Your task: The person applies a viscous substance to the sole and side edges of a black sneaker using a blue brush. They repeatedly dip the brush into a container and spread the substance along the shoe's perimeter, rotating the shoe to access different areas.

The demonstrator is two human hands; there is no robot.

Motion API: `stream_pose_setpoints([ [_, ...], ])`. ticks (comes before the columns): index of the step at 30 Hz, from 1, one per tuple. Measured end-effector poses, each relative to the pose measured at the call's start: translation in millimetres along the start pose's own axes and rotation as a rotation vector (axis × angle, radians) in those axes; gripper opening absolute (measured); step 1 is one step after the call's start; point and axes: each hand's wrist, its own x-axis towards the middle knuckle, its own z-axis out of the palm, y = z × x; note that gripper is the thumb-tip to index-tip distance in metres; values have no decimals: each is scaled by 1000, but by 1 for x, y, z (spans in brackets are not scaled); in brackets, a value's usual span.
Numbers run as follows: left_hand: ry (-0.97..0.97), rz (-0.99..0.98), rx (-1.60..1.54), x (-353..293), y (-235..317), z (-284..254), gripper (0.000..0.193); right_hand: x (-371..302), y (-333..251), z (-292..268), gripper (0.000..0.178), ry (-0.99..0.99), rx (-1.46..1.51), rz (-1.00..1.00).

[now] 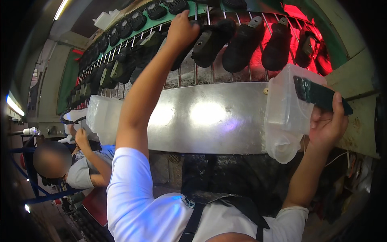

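Observation:
My left hand point(183, 30) reaches far over the conveyor rack, fingers curled beside a dark shoe point(184, 55). What the fingers hold, if anything, is hidden. At the right, my right hand point(331, 123) grips a flat dark green strip point(322, 96) with one rounded end; its other end looks wet and shiny and hangs over a translucent plastic container point(284, 94). Further black shoes point(243, 48) lie sole-down or tilted across the metal rods, several with olive lasts point(205, 45) in them.
A steel ledge point(209, 121) runs between me and the rods point(211, 74). Another translucent container point(104, 117) stands at its left. More shoes point(156, 11) line a green belt behind. Red light glows at the right. At the left, a co-worker point(86, 171) handles a pale shoe point(75, 115).

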Motion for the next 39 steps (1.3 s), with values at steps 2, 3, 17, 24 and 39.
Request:
stream_pose_setpoints([
  [2, -204, -164, 115, 42, -27, 29, 81, 3, 1, -6, 35, 0, -14, 2],
  [3, -260, -267, 149, 54, -29, 46, 90, 2, -1, -2, 34, 42, -29, 22],
  [17, -79, -207, -89, 12, -54, -61, 107, 2, 5, -8, 21, -7, 57, -45],
  [24, 258, -287, -1103, -103, 36, -197, 32, -51, -9, -45, 26, -194, -9, -99],
  [39, -242, 83, -711, -192, 110, -149, 105, -108, 15, -109, 21, -265, -634, 229],
])
